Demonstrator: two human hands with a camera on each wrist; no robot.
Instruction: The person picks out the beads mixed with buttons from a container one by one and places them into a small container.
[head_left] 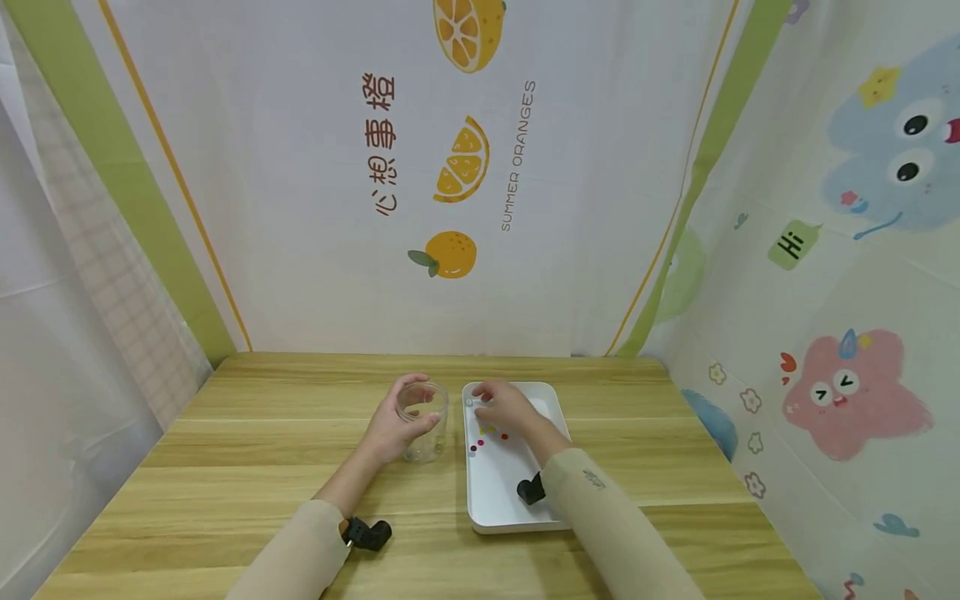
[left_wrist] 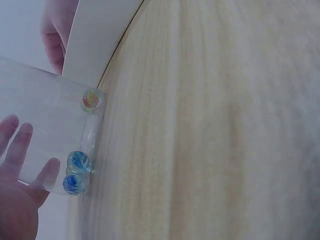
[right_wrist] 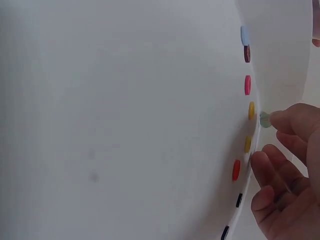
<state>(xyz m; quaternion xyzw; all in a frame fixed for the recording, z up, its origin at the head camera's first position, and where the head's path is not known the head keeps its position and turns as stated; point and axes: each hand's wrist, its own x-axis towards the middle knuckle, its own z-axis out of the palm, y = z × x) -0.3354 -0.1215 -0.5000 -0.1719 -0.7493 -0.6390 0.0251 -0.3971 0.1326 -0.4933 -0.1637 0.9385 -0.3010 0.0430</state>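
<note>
A clear plastic cup (head_left: 426, 437) is gripped by my left hand (head_left: 401, 421), fingers and thumb around its upper part. Several glass marbles lie at its bottom; a blue-swirled marble (left_wrist: 78, 161) and a red-and-yellow one (left_wrist: 90, 100) show through the wall. Over the far end of the white tray (head_left: 517, 508) my right hand (head_left: 510, 410) reaches down with thumb and fingers apart. A greenish glass marble (right_wrist: 265, 119) sits by the tray's side wall, right at one of its fingertips. In the head view this marble (head_left: 469, 403) shows between the fingertips.
Small flat button-like discs lie in the tray, among them a pink disc (right_wrist: 247, 85), a red disc (right_wrist: 236, 170) and a light blue disc (right_wrist: 244, 35). The tray stands on a wood-grain table (head_left: 420, 533), right of the cup. A printed curtain (head_left: 315, 250) hangs behind.
</note>
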